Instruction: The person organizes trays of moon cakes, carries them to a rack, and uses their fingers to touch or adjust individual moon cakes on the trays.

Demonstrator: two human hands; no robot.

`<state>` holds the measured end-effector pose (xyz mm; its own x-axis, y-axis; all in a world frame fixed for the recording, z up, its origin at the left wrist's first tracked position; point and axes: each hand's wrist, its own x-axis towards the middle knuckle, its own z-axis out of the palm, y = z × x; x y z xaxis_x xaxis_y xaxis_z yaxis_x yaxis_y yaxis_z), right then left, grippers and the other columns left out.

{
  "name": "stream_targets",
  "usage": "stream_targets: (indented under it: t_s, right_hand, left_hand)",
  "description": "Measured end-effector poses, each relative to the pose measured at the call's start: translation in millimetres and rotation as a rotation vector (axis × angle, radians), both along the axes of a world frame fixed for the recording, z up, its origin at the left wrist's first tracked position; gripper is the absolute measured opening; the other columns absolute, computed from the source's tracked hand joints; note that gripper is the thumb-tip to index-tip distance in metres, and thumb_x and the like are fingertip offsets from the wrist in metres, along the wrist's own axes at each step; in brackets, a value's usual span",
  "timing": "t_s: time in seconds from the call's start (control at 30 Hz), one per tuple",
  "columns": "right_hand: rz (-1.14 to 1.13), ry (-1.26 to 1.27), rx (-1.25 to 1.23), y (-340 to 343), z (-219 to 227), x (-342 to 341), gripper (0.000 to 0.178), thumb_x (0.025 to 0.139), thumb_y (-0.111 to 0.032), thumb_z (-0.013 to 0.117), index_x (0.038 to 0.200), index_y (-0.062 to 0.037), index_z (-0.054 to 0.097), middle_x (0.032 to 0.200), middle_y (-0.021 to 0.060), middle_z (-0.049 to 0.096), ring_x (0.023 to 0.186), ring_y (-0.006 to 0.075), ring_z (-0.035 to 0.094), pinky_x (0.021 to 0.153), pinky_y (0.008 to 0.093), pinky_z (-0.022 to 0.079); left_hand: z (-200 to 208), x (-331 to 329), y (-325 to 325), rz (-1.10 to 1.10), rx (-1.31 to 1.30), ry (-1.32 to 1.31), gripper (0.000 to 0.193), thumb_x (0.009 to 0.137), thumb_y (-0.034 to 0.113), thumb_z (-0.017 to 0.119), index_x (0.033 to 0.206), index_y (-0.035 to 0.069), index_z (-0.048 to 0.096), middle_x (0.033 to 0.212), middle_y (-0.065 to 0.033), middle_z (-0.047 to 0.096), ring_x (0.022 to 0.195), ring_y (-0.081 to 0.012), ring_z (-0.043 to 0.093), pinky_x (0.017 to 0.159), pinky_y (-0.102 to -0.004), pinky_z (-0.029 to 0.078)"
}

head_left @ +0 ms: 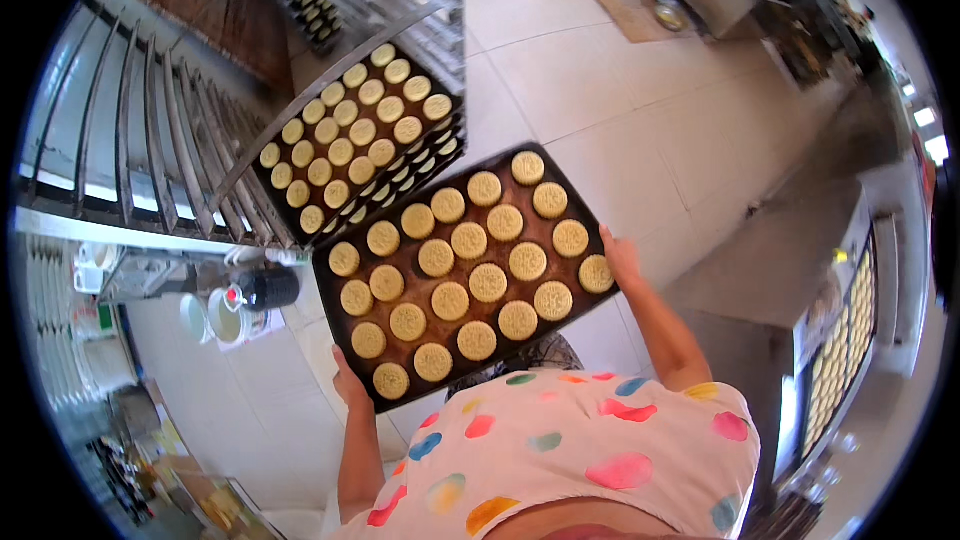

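A dark rectangular baking tray [400,322] is held level in front of me, carrying rows of round, pale yellow pastries with stamped tops and fluted edges, such as the pastry [487,282] near its middle. My left hand [349,380] grips the tray's near left edge, thumb side showing. On the right short edge, my right hand [621,258] is closed round the rim. The fingers under the tray are hidden. The tray's far left side is right beside a metal rack [222,185], where another tray of similar pastries [340,152] rests with more trays below it.
At the right stands a metal oven or counter [790,270] with another pastry tray [843,350] beside it. White buckets [228,318] and a dark jug [268,288] are on the floor at left. A brown mat [625,0] lies on the tiled floor [560,80] at the far side.
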<state>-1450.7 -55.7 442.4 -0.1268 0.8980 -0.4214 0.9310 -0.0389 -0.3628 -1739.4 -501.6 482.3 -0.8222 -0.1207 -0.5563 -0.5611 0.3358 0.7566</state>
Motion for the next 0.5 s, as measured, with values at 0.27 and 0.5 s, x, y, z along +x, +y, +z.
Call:
stream_targets:
  t_s: [0.27,0.5]
  right_hand:
    - [-0.448,0.065,0.039,-154,85,187,0.080,0.082,-0.070,0.033,0.081,0.0029,0.066,0.086,0.0262,0.063,0.090,0.0418,0.058,0.081,0.0449,0.043]
    - [-0.962,0.335,0.231,-260,130,335,0.077,0.080,-0.068,0.042,0.091,0.0048,0.065,0.090,0.0260,0.063,0.095,0.0360,0.059,0.086,0.0403,0.041]
  left_hand:
    - [34,65,-18,-0.355,0.100,0.022,0.072,0.084,0.059,0.050,0.100,-0.011,0.061,0.096,-0.0145,0.064,0.083,-0.0222,0.061,0.076,-0.0327,0.048]
    - [71,130,51,-0.630,0.338,0.154,0.062,0.090,0.049,0.048,0.105,-0.010,0.059,0.101,-0.0117,0.063,0.086,-0.0205,0.060,0.078,-0.0305,0.047]
